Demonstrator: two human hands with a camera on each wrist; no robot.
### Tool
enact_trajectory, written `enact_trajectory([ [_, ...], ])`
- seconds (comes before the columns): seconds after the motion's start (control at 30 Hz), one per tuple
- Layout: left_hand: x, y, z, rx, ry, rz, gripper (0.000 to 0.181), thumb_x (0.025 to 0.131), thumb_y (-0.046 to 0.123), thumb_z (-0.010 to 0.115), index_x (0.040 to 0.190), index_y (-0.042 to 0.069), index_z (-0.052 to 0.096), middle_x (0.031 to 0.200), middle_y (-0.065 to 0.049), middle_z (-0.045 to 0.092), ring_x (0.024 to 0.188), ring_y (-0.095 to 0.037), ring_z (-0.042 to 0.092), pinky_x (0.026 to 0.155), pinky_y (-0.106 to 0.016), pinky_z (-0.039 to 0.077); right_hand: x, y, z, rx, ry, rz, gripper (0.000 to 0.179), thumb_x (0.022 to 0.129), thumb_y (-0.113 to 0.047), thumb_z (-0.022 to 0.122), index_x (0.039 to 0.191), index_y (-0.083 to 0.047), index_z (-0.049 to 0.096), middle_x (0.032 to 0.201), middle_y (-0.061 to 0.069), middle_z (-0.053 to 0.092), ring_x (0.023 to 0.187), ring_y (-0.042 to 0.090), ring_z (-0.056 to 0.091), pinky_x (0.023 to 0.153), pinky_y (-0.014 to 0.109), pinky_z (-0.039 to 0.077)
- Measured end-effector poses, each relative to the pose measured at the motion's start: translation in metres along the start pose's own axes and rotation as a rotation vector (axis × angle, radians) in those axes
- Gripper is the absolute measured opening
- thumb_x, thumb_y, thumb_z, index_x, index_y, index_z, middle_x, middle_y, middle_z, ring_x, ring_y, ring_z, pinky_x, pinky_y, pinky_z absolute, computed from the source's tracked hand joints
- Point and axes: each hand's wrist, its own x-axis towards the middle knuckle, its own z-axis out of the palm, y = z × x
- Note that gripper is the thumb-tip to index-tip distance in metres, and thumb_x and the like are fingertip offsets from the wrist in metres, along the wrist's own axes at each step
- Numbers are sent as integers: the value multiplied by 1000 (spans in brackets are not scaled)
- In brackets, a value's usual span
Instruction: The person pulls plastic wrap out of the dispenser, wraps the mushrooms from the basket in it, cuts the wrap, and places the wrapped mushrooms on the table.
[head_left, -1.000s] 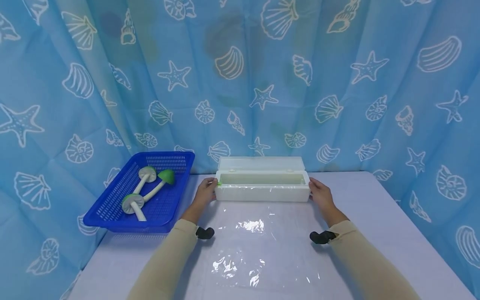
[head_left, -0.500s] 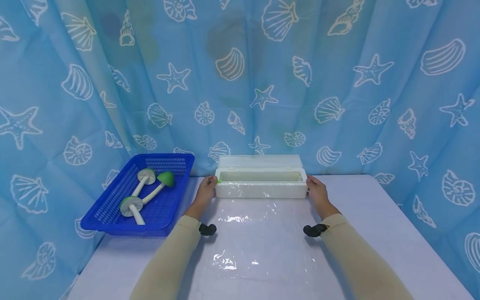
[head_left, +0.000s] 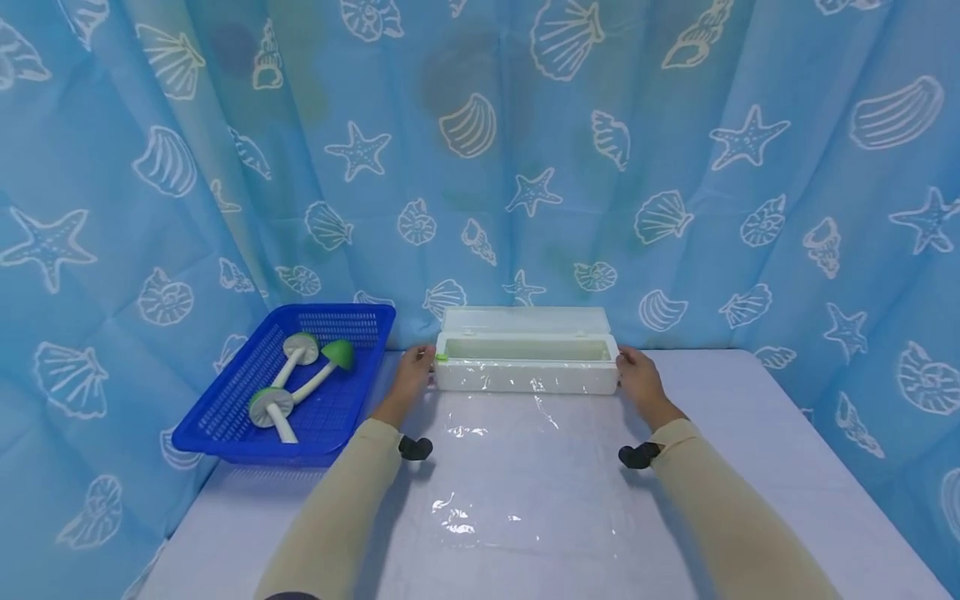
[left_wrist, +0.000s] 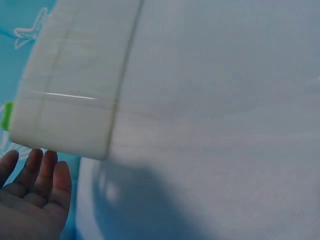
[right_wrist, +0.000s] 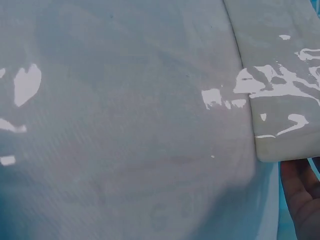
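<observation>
A long white cling film dispenser box (head_left: 527, 377) stands at the table's far edge, its clear lid (head_left: 525, 318) raised at the back. A small green slider (head_left: 442, 357) sits at its left end. Clear film (head_left: 517, 467) stretches from the box over the tabletop toward me, wrinkled and shiny. My left hand (head_left: 411, 379) touches the box's left end; in the left wrist view its fingers (left_wrist: 42, 172) are fairly straight, tips at the end wall. At the right end, the fingers of my right hand (head_left: 637, 383) rest against the wall; the right wrist view shows only part of them.
A blue plastic basket (head_left: 360, 400) stands on the left of the white table (head_left: 750, 442), holding several toy mushrooms (head_left: 321, 379) with green caps and white stems. A blue shell-patterned curtain (head_left: 480, 208) hangs right behind the table. Black wrist mounts (head_left: 415, 448) stick out from the sleeves.
The box has shifted slightly away from me, toward the curtain, with both hands at its ends. The film on the table has moved a little with it. The basket stays put.
</observation>
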Motion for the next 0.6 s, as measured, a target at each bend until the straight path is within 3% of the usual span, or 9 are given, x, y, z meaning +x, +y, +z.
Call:
enact_trajectory([
  [0.13,-1,17,-4,38,52,20,45,106,31,41,137,-2,43,130,-22,53,112,-36,56,92,-46,47,0,-4,-1,-118,22,-37,51,107,-26,29,154,-7,23,154,22,29,139,41,28,106,56,30],
  [0.37,-6,60,-17,53,106,142,43,106,34,39,134,3,46,119,-16,60,102,-30,61,87,-42,50,1,1,7,-54,90,-49,50,107,-30,33,150,-6,34,153,19,31,142,38,22,111,55,22],
  [0.5,-1,79,-35,180,79,150,43,106,37,39,133,5,47,115,-14,61,97,-28,62,83,-41,51,2,3,9,-40,87,-38,51,107,-32,30,151,-6,32,155,18,28,143,37,20,111,54,20],
  [0.6,5,83,-55,292,61,147,44,105,39,39,133,6,47,113,-13,61,95,-29,63,81,-43,51,2,3,10,-39,78,-37,52,107,-34,28,152,-7,30,156,17,27,143,37,19,112,55,19],
])
